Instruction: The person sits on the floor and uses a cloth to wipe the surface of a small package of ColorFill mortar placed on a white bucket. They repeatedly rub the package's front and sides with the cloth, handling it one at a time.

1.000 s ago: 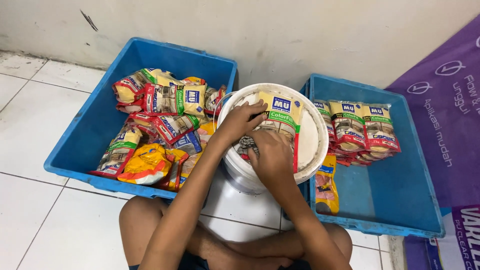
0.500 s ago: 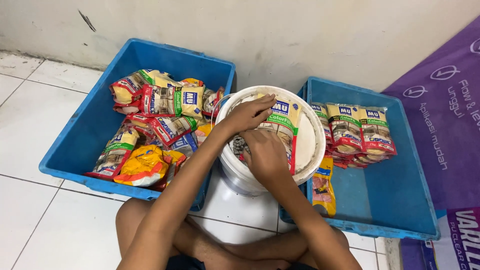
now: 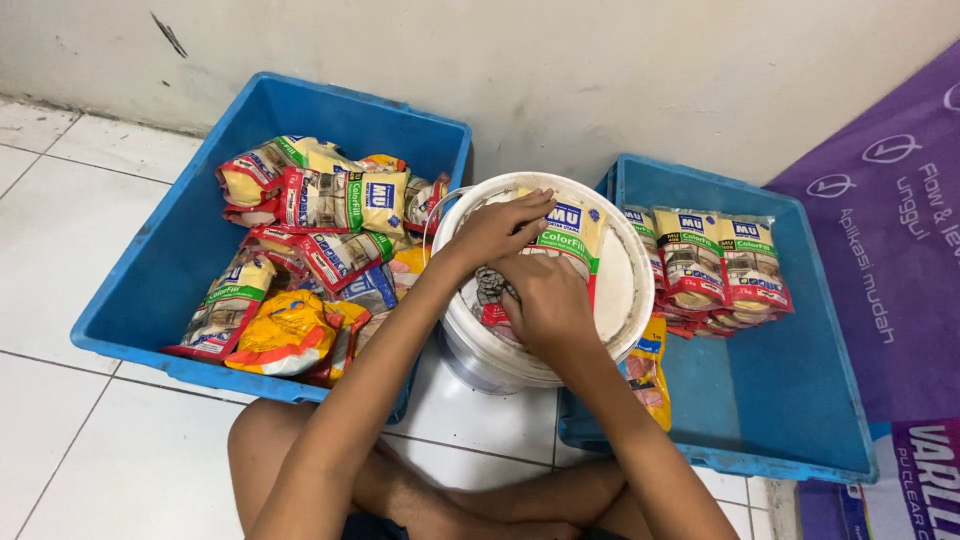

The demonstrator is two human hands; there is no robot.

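A white plastic bucket (image 3: 625,290) stands on the tiled floor between two blue bins. Inside it stands a cream packet (image 3: 572,232) with a green band and red lower part. My left hand (image 3: 497,228) lies across the packet's top left edge with its fingers curled over it. My right hand (image 3: 545,305) presses down inside the bucket just below, on a grey and red packet (image 3: 490,290); its fingertips are hidden.
The left blue bin (image 3: 150,270) holds a loose heap of several packets (image 3: 310,240). The right blue bin (image 3: 780,400) holds a neat row of packets (image 3: 715,265) at its far side. A yellow packet (image 3: 650,375) leans by the bucket. A purple banner (image 3: 880,230) lies at right.
Both hands have stayed in the bucket. My left hand has slid a little to the right over the cream packet's top, and the packet sits slightly lower.
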